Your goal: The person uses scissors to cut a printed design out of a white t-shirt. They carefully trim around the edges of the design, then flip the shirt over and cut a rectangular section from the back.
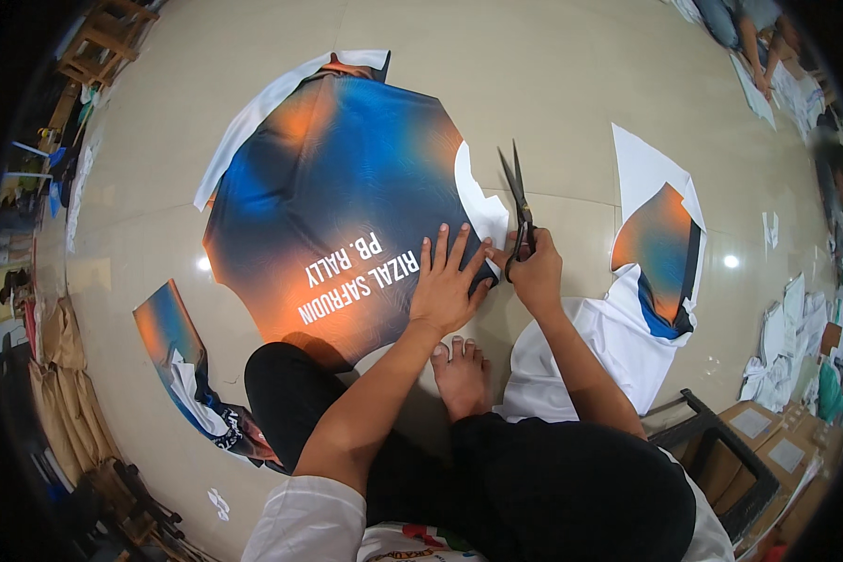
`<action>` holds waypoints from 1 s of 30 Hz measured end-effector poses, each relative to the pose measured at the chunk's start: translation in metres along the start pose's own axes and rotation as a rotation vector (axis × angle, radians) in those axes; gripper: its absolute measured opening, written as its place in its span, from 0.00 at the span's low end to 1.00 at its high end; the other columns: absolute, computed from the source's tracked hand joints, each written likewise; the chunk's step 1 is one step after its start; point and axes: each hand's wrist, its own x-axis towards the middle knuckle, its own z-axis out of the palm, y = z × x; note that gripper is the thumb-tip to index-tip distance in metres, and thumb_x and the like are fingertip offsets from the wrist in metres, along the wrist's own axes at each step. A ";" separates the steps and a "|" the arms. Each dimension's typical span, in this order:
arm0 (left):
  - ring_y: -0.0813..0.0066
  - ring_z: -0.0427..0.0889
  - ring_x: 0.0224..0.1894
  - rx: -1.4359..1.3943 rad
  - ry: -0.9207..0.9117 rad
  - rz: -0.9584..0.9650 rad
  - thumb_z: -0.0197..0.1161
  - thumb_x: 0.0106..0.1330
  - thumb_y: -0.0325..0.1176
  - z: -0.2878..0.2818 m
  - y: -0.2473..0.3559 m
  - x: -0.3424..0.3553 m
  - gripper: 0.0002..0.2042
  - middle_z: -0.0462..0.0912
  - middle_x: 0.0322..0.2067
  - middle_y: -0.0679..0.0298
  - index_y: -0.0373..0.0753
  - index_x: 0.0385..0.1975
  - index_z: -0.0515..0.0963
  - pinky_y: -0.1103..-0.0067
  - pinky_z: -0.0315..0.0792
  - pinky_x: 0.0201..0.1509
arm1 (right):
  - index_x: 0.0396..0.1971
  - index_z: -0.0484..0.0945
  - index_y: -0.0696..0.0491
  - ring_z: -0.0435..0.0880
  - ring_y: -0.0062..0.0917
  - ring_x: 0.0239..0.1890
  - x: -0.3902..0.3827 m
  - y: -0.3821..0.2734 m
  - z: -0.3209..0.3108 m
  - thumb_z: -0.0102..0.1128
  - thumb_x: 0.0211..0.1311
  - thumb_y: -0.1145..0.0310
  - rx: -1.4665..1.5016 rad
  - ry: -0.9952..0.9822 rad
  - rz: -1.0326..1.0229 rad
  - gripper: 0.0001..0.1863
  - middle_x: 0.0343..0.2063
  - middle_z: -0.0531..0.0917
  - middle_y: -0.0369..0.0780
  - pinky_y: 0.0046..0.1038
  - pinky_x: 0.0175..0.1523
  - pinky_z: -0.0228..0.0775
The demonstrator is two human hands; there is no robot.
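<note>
A printed fabric piece (300,159) in dark blue and orange, with white lettering, lies spread on the floor. My left hand (440,286) rests flat on it, fingers spread, near the lettering. Black scissors (518,192) are gripped in my right hand (534,272) at the fabric's right edge, blades pointing away from me and slightly parted. Beside them, a white margin (480,201) shows along the cut curve. Another white strip (225,159) lies along the fabric's upper left side.
Tiled floor (496,66) surrounds me; printed fabric pieces lie left (169,328) and right (656,253). My bare foot (461,379) is just below my hands. A black frame (721,440) and boxes (768,464) stand lower right. Another person (749,37) sits upper right; stools (94,51) stand upper left.
</note>
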 end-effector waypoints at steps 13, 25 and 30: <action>0.41 0.48 0.86 -0.043 0.083 0.003 0.57 0.77 0.41 0.006 -0.003 -0.003 0.35 0.56 0.83 0.51 0.43 0.83 0.60 0.41 0.39 0.86 | 0.41 0.80 0.56 0.91 0.43 0.35 0.019 0.030 -0.014 0.71 0.60 0.76 -0.247 0.261 -0.139 0.11 0.30 0.90 0.46 0.42 0.43 0.80; 0.45 0.45 0.87 -0.097 0.082 -0.037 0.57 0.78 0.47 0.006 -0.001 -0.003 0.35 0.55 0.83 0.49 0.34 0.80 0.61 0.46 0.39 0.88 | 0.34 0.87 0.61 0.79 0.18 0.25 -0.091 0.082 -0.121 0.80 0.66 0.55 0.067 -0.485 0.361 0.21 0.22 0.82 0.35 0.25 0.32 0.69; 0.44 0.47 0.86 -0.104 0.091 -0.032 0.58 0.78 0.44 0.005 -0.001 -0.001 0.35 0.56 0.82 0.47 0.32 0.79 0.61 0.46 0.39 0.88 | 0.29 0.85 0.59 0.77 0.17 0.23 -0.113 0.091 -0.142 0.79 0.66 0.52 0.047 -0.651 0.400 0.23 0.20 0.81 0.34 0.25 0.30 0.66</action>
